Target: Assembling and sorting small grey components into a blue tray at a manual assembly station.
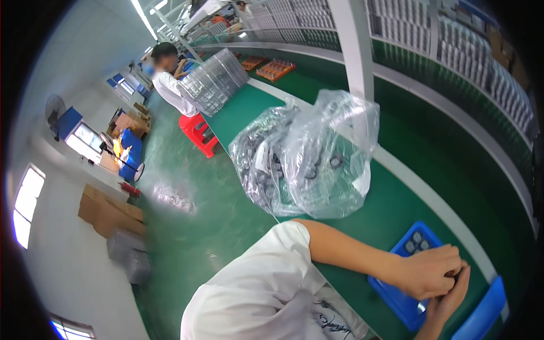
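Observation:
My left hand [429,273] is closed, its fingers curled in front of my right hand [451,299]. The fingers of my right hand are bent, and its tips meet those of the left. A small dark spot shows between them, but what they hold is mostly hidden. Both hands are above a shallow blue tray [395,306] on the green bench. At the tray's far end sit several small dark parts with round centres [417,242]. A small shiny piece [421,306] shows in the tray beside my right hand.
Clear plastic bags [317,164] of dark parts lie farther along the green bench [351,238]. Beyond them stand stacked clear trays [214,82] and a person [170,85] by a red stool [198,133]. Another blue tray [481,314] is at the right, near a pale rail [436,195].

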Demonstrator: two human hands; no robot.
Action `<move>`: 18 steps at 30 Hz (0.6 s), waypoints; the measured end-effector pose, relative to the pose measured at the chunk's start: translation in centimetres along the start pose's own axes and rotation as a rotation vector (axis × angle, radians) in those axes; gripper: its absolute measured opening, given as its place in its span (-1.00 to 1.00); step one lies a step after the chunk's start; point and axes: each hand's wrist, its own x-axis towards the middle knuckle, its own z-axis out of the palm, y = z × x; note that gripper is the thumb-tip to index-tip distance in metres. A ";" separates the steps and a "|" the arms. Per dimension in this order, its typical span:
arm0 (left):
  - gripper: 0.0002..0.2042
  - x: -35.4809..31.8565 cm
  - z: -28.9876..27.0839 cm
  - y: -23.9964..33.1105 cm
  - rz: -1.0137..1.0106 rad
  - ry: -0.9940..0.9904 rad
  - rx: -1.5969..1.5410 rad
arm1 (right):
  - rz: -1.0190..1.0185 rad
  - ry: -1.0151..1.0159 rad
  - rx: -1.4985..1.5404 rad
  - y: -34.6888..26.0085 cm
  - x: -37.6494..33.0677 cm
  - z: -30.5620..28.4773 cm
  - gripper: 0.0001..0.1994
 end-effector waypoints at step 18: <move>-0.86 -9.3 -11.7 -3.3 -0.416 -0.167 0.541 | -0.093 -0.109 0.014 -6.3 6.1 -8.0 -0.69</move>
